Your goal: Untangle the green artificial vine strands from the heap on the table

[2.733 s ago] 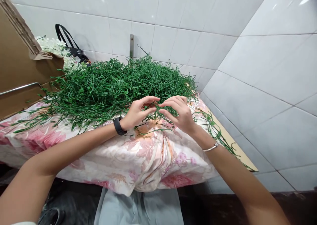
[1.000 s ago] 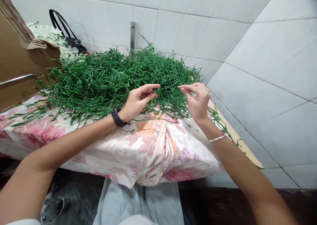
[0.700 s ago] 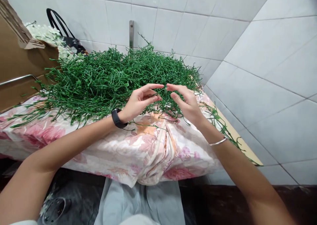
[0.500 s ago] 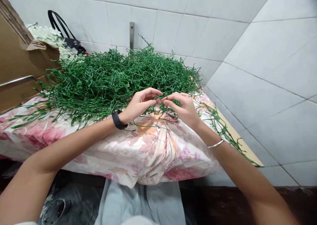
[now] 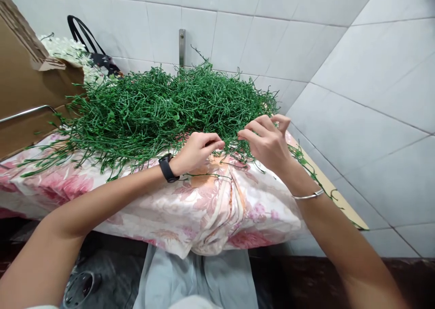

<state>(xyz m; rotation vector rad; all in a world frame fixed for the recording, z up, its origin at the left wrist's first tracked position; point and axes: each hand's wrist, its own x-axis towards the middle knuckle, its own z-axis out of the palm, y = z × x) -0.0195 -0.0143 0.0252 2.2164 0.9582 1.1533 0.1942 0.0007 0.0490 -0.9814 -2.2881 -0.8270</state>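
A large tangled heap of green artificial stems [image 5: 146,105] lies across the floral tablecloth [image 5: 163,218]. My left hand [image 5: 197,151], with a black band at its wrist, is at the front edge of the heap, thumb and fingertips pinched together. Whatever is between them is too small to make out. To its right and a little higher is my right hand [image 5: 267,141], its thumb and forefinger pressed together and the other fingers bent. I cannot see what that pinch holds. One loose stem [image 5: 207,175] lies on the cloth just below my left hand.
On the left stands an open cardboard box [image 5: 37,87], with white artificial flowers [image 5: 68,50] and a dark bag [image 5: 103,63] behind it. More green stems [image 5: 302,159] trail along a pale board [image 5: 340,202] on the right. Tiled walls [image 5: 244,37] close off the back and right side.
My hands were together, fingertips almost touching; now they are apart. The right hand has moved right and turned, its fingers lifting. The left has dropped slightly.
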